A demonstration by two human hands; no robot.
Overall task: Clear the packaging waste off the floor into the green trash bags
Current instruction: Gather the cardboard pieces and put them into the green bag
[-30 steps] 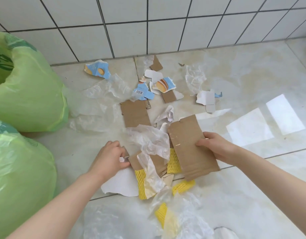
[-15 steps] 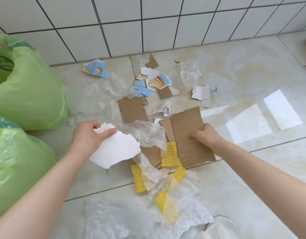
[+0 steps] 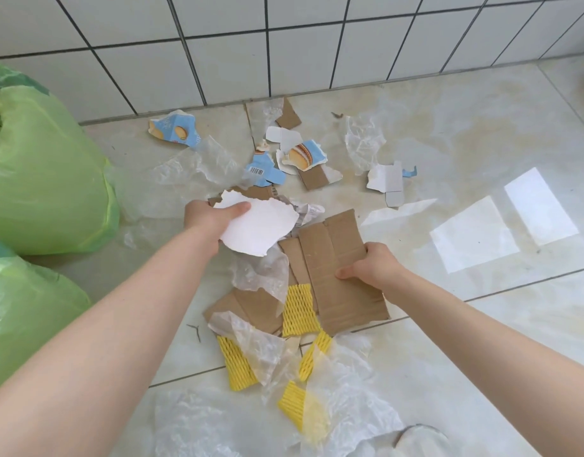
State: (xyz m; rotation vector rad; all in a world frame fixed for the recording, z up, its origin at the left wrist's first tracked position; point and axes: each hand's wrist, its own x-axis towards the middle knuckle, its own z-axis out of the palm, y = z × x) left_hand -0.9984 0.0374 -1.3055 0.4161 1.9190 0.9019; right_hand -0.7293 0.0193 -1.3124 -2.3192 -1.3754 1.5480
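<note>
Head view: both hands loaded, nothing bagged yet.

I had my left hand (image 3: 206, 219) pinching a torn white card (image 3: 257, 227) by its edge, thumb on top, lifted clear so it could swing to the green trash bags (image 3: 50, 179) lying left of the scrap pile. My right hand (image 3: 371, 268) curled its fingers (image 3: 345, 273) over the brown cardboard (image 3: 343, 275), apparently gathering it. Yellow foam netting (image 3: 298, 310) and clear plastic film (image 3: 264, 275) lay just nearer me than that cardboard, on the floor (image 3: 481, 127).

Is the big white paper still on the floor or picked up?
Picked up. The left hand pinches the white paper, lifted above the cardboard.
</note>
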